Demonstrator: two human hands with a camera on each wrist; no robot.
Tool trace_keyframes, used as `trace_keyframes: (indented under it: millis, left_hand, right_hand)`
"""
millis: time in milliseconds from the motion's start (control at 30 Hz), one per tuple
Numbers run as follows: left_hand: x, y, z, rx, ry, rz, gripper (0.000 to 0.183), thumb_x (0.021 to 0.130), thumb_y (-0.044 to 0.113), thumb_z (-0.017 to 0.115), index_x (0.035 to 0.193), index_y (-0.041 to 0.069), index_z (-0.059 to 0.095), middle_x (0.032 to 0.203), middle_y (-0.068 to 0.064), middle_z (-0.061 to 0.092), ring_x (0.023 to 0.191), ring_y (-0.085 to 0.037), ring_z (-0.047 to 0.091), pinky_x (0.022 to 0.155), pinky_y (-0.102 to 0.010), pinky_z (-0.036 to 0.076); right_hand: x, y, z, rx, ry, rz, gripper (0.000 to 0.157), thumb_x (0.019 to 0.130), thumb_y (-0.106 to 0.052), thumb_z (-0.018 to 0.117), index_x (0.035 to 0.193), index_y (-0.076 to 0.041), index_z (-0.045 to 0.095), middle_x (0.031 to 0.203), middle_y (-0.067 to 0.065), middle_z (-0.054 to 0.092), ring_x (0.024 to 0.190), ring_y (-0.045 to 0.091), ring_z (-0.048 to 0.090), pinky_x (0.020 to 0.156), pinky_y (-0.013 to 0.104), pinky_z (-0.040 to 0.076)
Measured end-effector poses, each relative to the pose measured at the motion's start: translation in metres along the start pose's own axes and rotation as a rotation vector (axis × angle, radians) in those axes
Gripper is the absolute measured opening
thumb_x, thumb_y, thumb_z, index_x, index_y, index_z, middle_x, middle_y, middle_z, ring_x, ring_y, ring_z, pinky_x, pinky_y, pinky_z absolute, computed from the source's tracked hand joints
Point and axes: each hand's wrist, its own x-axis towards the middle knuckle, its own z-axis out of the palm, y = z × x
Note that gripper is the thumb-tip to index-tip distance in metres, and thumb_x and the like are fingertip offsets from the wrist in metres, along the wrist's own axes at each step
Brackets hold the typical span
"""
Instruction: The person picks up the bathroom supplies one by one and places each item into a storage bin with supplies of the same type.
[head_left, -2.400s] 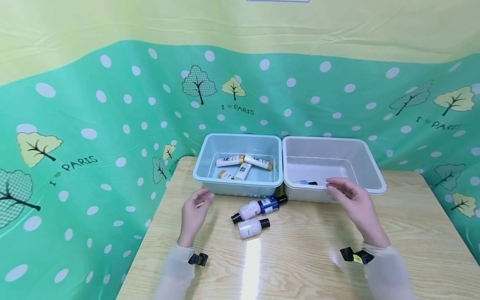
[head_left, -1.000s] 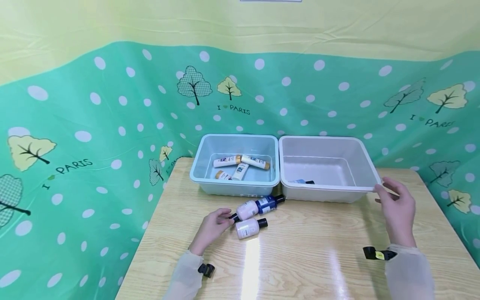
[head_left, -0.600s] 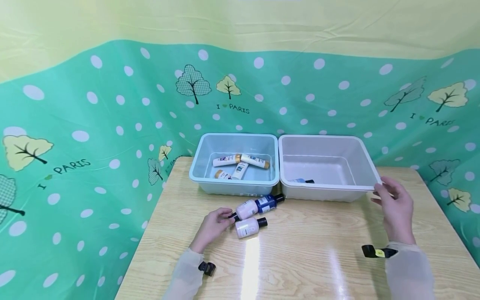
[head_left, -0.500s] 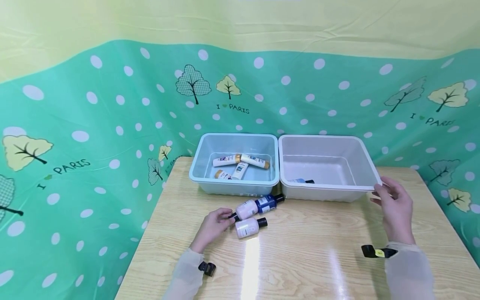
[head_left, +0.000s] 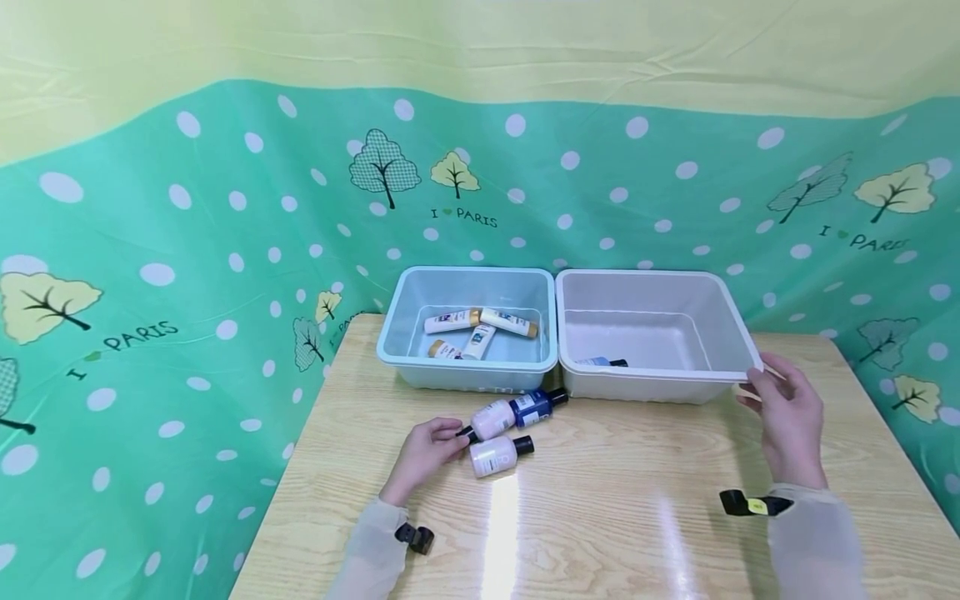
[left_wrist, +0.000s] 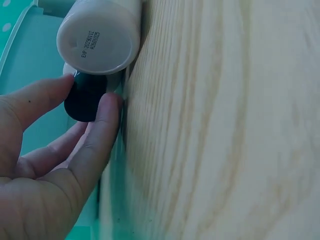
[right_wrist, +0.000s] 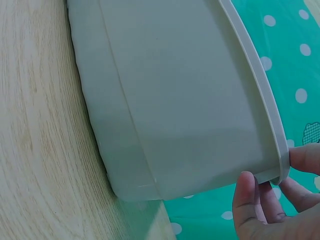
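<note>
My left hand (head_left: 422, 457) pinches the black cap (left_wrist: 86, 97) of a pale pink bottle (head_left: 492, 419) lying on the table, thumb and a finger on either side. Touching that bottle's far end is a dark blue bottle (head_left: 532, 409) with a black cap. Just in front lies a second pale pink bottle (head_left: 492, 457); a bottle base with printed text (left_wrist: 97, 42) fills the top of the left wrist view. At the near right corner of the grey bin (head_left: 645, 387), my right hand (head_left: 793, 427) grips the rim (right_wrist: 272, 120) between thumb and fingers.
A light blue bin (head_left: 465, 377) stands left of the grey one, with several white tubes (head_left: 480, 340) inside. In the grey bin lies a light blue bottle (head_left: 596, 362) with a black cap, partly hidden by the front wall. A patterned cloth (head_left: 637, 192) hangs behind the wooden table (head_left: 600, 517).
My left hand has come right and nearer, from beside the blue bin to the bottle's cap. My right hand has shifted right onto the grey bin's corner. Over the last half second both barely move.
</note>
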Motion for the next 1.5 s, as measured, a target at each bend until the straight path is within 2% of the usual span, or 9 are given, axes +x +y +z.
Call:
trace_keyframes:
  millis: [167,400,567,733,1033,1167,1300,1500]
  left_hand:
    - [0.007,-0.014,0.002,-0.122,0.038,-0.034,0.042,0.081,0.005,0.070,0.116,-0.012,0.054,0.099,-0.021,0.063,0.087,-0.026,0.064,0.075,-0.032,0.053]
    - [0.008,-0.018,0.002,-0.309,0.067,-0.079,0.048,0.078,0.003,0.072,0.120,-0.010,0.051,0.097,-0.020,0.062,0.090,-0.027,0.064,0.079,-0.033,0.052]
    - [0.007,-0.018,0.000,-0.384,0.065,-0.076,0.053,0.076,0.004,0.074,0.122,-0.011,0.049,0.095,-0.018,0.062,0.090,-0.028,0.064,0.081,-0.036,0.051]
    - [0.006,-0.015,-0.002,-0.437,0.048,-0.071,0.055,0.076,0.005,0.074,0.123,-0.011,0.048,0.100,-0.023,0.062,0.091,-0.031,0.064,0.082,-0.037,0.050]
    - [0.000,0.008,-0.002,-0.493,-0.017,-0.059,0.059,0.076,0.003,0.073,0.125,-0.013,0.044,0.108,-0.027,0.059,0.099,-0.036,0.059,0.086,-0.038,0.048]
    - [-0.004,0.019,0.002,-0.504,-0.009,-0.031,0.060,0.074,0.004,0.075,0.124,-0.013,0.046,0.107,-0.027,0.059,0.098,-0.035,0.060,0.085,-0.038,0.048]
    - [-0.008,0.033,0.006,-0.510,-0.023,-0.013,0.060,0.074,0.005,0.076,0.123,-0.013,0.047,0.105,-0.026,0.060,0.097,-0.034,0.061,0.086,-0.040,0.048]
    - [-0.013,0.060,0.012,-0.513,-0.083,-0.001,0.055,0.075,0.006,0.075,0.122,-0.009,0.050,0.107,-0.026,0.060,0.098,-0.037,0.060,0.086,-0.042,0.047]
  right_hand:
    - [-0.001,0.000,0.000,0.029,-0.010,-0.003,0.051,0.084,-0.021,0.068,0.131,-0.013,0.050,0.123,0.007,0.052,0.088,0.012,0.060,0.067,0.023,0.054]
    - [-0.001,0.000,0.000,0.028,-0.017,0.001,0.053,0.083,-0.023,0.069,0.131,-0.013,0.050,0.124,0.007,0.051,0.090,0.013,0.059,0.067,0.023,0.054]
    - [0.000,0.001,-0.001,0.034,-0.009,0.006,0.054,0.082,-0.023,0.070,0.131,-0.014,0.050,0.123,0.006,0.051,0.091,0.015,0.059,0.067,0.023,0.054]
    - [0.000,0.001,-0.001,0.044,-0.007,0.009,0.054,0.082,-0.023,0.070,0.131,-0.014,0.050,0.123,0.006,0.052,0.091,0.016,0.059,0.067,0.023,0.054]
    - [0.001,0.000,-0.001,0.026,-0.010,0.008,0.053,0.083,-0.023,0.069,0.131,-0.014,0.050,0.124,0.006,0.051,0.092,0.016,0.058,0.067,0.023,0.054]
    - [0.002,0.000,-0.002,0.025,-0.013,0.007,0.053,0.083,-0.023,0.069,0.131,-0.014,0.050,0.123,0.006,0.051,0.092,0.016,0.058,0.067,0.023,0.054]
    - [0.002,-0.001,-0.002,0.024,-0.016,0.008,0.053,0.083,-0.023,0.069,0.132,-0.014,0.050,0.124,0.006,0.051,0.090,0.014,0.059,0.066,0.023,0.054]
    - [0.002,-0.001,-0.002,0.022,-0.017,0.012,0.054,0.082,-0.023,0.069,0.132,-0.014,0.050,0.125,0.007,0.051,0.089,0.013,0.059,0.066,0.023,0.054]
